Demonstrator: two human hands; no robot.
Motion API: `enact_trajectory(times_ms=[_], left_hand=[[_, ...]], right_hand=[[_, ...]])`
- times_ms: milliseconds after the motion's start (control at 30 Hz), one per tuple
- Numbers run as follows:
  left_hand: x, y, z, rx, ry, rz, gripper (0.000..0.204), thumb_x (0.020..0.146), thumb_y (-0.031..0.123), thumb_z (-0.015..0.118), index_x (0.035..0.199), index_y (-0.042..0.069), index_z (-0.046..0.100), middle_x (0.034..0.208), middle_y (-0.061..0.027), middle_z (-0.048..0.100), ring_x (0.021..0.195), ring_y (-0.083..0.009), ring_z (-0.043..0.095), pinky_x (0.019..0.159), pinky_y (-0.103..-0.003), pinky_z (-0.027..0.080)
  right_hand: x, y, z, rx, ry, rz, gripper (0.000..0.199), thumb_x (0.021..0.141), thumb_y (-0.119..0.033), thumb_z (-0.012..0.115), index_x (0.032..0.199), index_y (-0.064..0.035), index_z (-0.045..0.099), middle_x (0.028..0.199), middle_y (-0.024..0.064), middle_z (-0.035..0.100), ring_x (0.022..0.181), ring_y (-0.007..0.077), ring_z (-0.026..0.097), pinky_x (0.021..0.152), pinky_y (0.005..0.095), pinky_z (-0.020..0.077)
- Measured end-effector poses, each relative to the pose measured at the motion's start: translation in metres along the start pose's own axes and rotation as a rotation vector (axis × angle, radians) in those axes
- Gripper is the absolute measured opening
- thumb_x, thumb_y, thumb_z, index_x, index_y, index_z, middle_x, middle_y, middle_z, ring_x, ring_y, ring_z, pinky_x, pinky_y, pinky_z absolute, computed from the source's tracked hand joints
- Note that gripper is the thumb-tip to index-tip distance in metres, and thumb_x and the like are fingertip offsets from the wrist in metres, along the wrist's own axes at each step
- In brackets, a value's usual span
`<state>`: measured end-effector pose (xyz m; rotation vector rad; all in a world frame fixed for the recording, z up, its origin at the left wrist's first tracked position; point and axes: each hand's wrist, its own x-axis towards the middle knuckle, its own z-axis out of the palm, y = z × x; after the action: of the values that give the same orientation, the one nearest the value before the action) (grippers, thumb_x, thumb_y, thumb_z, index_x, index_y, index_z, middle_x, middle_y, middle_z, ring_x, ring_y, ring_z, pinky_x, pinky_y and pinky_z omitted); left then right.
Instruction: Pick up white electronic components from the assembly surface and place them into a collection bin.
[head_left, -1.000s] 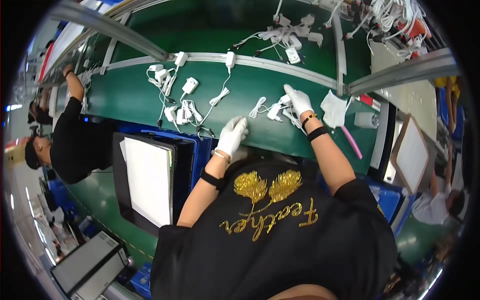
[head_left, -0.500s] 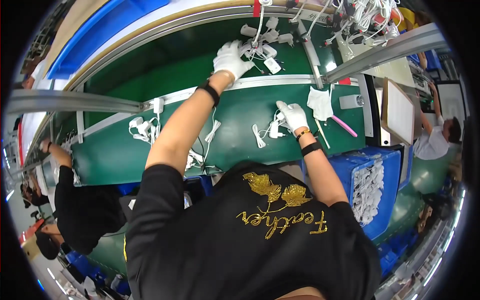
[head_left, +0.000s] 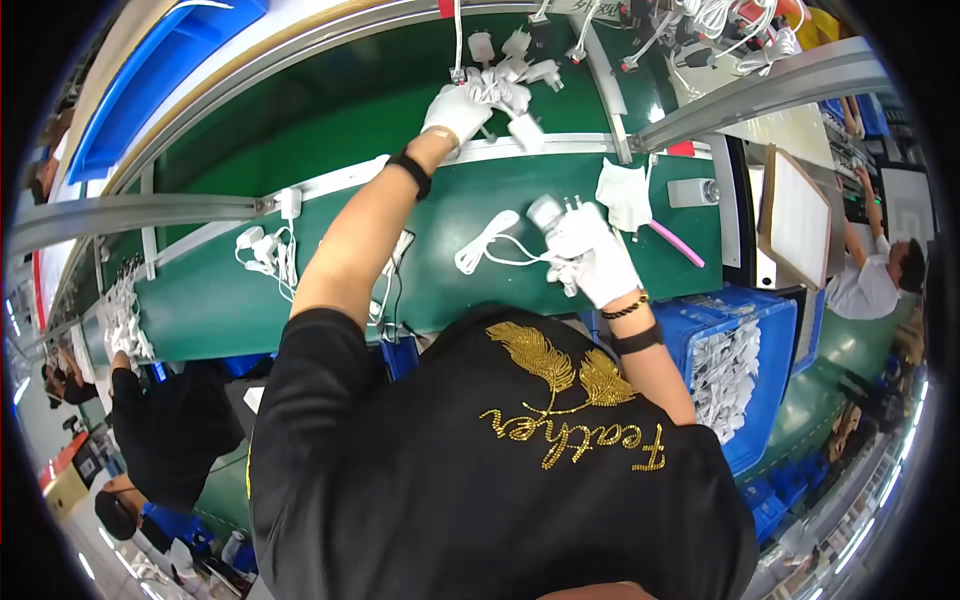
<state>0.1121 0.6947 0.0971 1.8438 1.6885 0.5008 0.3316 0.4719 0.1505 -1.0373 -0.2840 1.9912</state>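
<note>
My left hand (head_left: 460, 112), in a white glove, reaches over the rail to the far belt. Its fingers are closed at the near side of a bunch of white power adapters (head_left: 512, 97), one of them blurred by motion. My gloved right hand (head_left: 598, 258) is closed around white power adapters (head_left: 546, 213) over the near green worktop. Metal prongs stick out above its fingers. From this hand a white cable (head_left: 486, 242), bundled in loops, trails left. How many adapters it holds is partly hidden by the glove.
A white cloth (head_left: 624, 195), a pink stick (head_left: 677, 244) and a small bottle (head_left: 693, 192) lie on the right. A blue crate (head_left: 775, 350) of white parts stands nearer me. More adapters (head_left: 265, 252) lie left. Metal posts (head_left: 130, 222) cross above, and cables (head_left: 715, 25) hang at far right.
My right hand has picked up adapters from the worktop and turned, drawing their cable with it. My left hand has shifted slightly, and the adapters by it have moved.
</note>
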Motion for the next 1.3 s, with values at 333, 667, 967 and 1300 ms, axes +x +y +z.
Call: enact_trajectory(times_ms=[333, 667, 967, 1300], left_hand=[[-0.228, -0.053, -0.037, 0.232, 0.294, -0.248, 0.037, 0.074, 0.026, 0.073, 0.106, 0.008, 0.064, 0.105, -0.0193, 0.061, 0.095, -0.0393, 0.061, 0.082, -0.042, 0.051], [-0.254, 0.035, -0.080, -0.395, 0.206, -0.018, 0.045, 0.089, 0.037, 0.064, 0.117, 0.002, 0.059, 0.109, -0.0155, 0.063, 0.091, -0.0304, 0.064, 0.084, -0.038, 0.051], [-0.193, 0.103, -0.022, -1.996, -0.691, -0.349, 0.051, 0.093, 0.040, 0.063, 0.122, -0.001, 0.052, 0.103, -0.0131, 0.064, 0.089, -0.0232, 0.065, 0.079, -0.033, 0.054], [-0.225, 0.126, -0.062, -1.418, -0.199, 0.024, 0.044, 0.091, 0.018, 0.065, 0.127, -0.003, 0.050, 0.112, -0.0130, 0.063, 0.097, -0.0203, 0.064, 0.086, -0.033, 0.052]], right_hand=[[-0.025, -0.071, 0.043, -0.154, -0.459, -0.125, 0.061, 0.092, -0.065, 0.045, 0.099, -0.0057, 0.054, 0.085, 0.0079, 0.054, 0.063, 0.0166, 0.053, 0.049, 0.0275, 0.0448], [-0.040, -0.066, 0.068, -0.261, -0.481, -0.214, 0.069, 0.082, -0.074, 0.053, 0.095, -0.0058, 0.053, 0.088, 0.0080, 0.055, 0.063, 0.0139, 0.052, 0.054, 0.0268, 0.0453], [-0.060, -0.037, 0.068, -0.517, -0.607, -0.025, 0.069, 0.083, -0.071, 0.055, 0.091, -0.0029, 0.057, 0.104, 0.0147, 0.061, 0.081, 0.0174, 0.062, 0.071, 0.0273, 0.0510], [-0.089, -0.050, 0.028, -0.540, 0.109, -0.692, 0.052, 0.095, -0.048, 0.056, 0.113, 0.0005, 0.056, 0.104, 0.0149, 0.064, 0.085, 0.0240, 0.065, 0.079, 0.0341, 0.0530]])
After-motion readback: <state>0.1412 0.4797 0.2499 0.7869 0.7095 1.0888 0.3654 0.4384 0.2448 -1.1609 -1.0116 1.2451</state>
